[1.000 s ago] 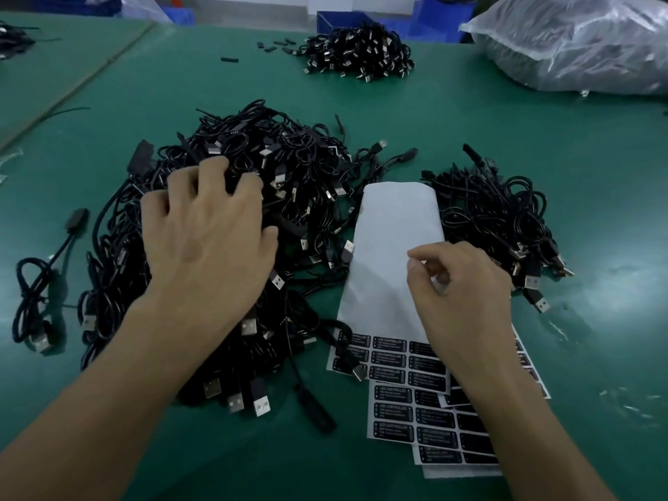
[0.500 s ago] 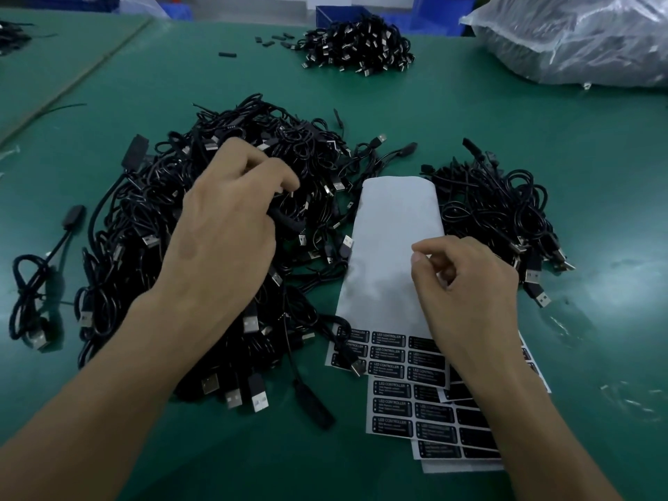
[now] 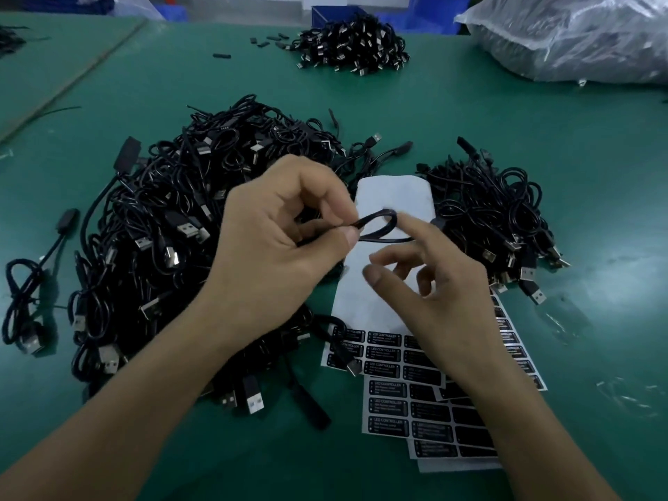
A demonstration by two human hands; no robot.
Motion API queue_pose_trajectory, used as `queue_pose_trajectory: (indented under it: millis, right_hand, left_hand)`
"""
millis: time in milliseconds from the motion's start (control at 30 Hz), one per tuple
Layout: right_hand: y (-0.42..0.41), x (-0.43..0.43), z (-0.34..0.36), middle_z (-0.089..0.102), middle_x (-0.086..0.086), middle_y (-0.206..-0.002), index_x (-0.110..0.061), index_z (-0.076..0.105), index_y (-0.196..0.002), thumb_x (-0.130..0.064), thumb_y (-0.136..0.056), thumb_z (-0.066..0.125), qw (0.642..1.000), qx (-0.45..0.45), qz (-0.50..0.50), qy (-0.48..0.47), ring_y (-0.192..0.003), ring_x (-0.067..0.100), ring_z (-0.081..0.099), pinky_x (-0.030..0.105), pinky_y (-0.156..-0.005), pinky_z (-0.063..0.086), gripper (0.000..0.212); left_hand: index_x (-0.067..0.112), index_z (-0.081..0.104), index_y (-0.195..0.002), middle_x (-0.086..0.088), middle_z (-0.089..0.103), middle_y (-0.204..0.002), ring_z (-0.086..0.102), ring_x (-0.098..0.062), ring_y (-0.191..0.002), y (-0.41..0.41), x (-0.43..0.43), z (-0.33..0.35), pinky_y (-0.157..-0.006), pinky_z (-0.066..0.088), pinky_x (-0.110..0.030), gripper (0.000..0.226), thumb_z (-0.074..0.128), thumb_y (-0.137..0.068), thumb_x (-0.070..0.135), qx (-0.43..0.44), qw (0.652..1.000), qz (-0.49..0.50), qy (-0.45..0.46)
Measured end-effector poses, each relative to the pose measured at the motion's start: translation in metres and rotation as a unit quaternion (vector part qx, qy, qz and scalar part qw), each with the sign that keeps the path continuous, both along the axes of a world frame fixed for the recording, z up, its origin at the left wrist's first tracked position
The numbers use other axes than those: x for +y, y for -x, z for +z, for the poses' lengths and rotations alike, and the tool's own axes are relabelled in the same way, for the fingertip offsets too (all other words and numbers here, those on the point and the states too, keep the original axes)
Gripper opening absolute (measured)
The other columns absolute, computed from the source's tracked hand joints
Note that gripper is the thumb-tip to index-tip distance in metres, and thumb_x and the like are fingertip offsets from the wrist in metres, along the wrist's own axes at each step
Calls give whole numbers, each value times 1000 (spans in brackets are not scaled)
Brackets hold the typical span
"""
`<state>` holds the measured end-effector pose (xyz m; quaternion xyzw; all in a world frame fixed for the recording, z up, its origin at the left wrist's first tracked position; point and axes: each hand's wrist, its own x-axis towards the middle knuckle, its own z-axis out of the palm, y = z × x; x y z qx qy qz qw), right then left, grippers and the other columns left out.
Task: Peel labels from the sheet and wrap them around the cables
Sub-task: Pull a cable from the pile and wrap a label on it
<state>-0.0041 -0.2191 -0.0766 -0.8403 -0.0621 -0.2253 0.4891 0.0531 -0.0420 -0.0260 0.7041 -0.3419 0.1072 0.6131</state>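
My left hand (image 3: pixel 267 254) pinches a folded black cable (image 3: pixel 379 220) between thumb and forefinger and holds its loop above the label sheet (image 3: pixel 390 197). The sheet's upper part is bare white backing. Rows of black labels (image 3: pixel 386 392) fill its lower part, and more sheets lie under it. My right hand (image 3: pixel 444 294) hovers just right of the loop with fingers spread, its index fingertip at the cable. I cannot make out a label on its fingers. A large heap of black USB cables (image 3: pixel 173 211) lies under and left of my left hand.
A smaller cable pile (image 3: pixel 499 211) lies right of the sheet and another pile (image 3: pixel 354 41) sits at the far edge. A clear plastic bag (image 3: pixel 578 38) fills the far right corner. One lone cable (image 3: pixel 25 283) lies at the left on the green table (image 3: pixel 596 157).
My left hand has pulled one cable out of the big heap and brought it right, over the sheet. My right hand has opened from its pinch and reached toward the cable loop.
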Motion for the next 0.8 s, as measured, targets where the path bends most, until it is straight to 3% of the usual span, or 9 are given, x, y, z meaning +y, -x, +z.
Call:
queue_pose_trajectory:
  millis: [167, 267, 333, 433, 567, 700, 800]
  right_hand:
    - [0, 0, 7, 72, -13, -91, -32, 67, -108, -26, -92, 69, 994, -12, -29, -103, -83, 9, 67, 20, -65, 51, 17]
    - [-2, -6, 7, 73, -8, -90, -36, 65, -109, -20, -96, 65, 988, 1, -74, -135, -80, 9, 69, 19, -67, 52, 21]
    - [-2, -10, 6, 70, -12, -86, -39, 60, -120, -27, -97, 63, 987, 35, -105, -113, -77, 6, 65, 20, -70, 51, 26]
    - [-1, -14, 3, 64, -13, -84, -33, 59, -129, -43, -100, 53, 986, 72, -134, -68, -71, 2, 58, 11, -67, 44, 31]
    - [0, -17, 9, 66, -20, -77, -33, 70, -99, -56, -94, 42, 987, 92, -115, -64, -70, 0, 59, 8, -63, 41, 37]
    - [0, -22, 13, 71, -5, -81, -34, 75, -90, -45, -89, 60, 989, 98, -31, -110, -69, 9, 59, 17, -66, 46, 19]
    - [2, -27, 14, 68, -4, -78, -33, 78, -92, -35, -83, 76, 986, 91, 20, -139, -71, 12, 55, 22, -68, 48, 10]
  left_hand:
    - [25, 62, -80, 8, 61, -82, 61, -7, -77, -6, 8, 4, -67, 50, -18, 45, 68, -76, -19, 86, 995, 3, -42]
    - [24, 64, -78, 7, 65, -83, 63, -7, -77, -8, 14, 11, -67, 54, -24, 37, 72, -69, -11, 115, 992, -19, -47]
    - [20, 63, -77, 9, 66, -83, 64, -7, -77, -9, 16, 15, -70, 55, -24, 32, 73, -65, -8, 136, 989, -37, -33]
    - [20, 63, -76, 10, 67, -83, 64, -7, -78, -10, 19, 16, -72, 57, -24, 33, 74, -63, -8, 164, 986, -41, -9]
    - [22, 63, -73, 9, 68, -87, 64, -7, -74, -12, 21, 16, -66, 54, -19, 43, 75, -64, -18, 196, 979, -55, 25]
    - [25, 64, -67, 8, 68, -84, 64, -4, -70, -13, 21, 17, -54, 49, -12, 54, 66, -70, -29, 222, 971, -62, 55]
    - [22, 63, -68, 4, 69, -86, 67, -5, -71, -17, 22, 14, -62, 55, -17, 52, 65, -71, -30, 238, 969, -13, 59]
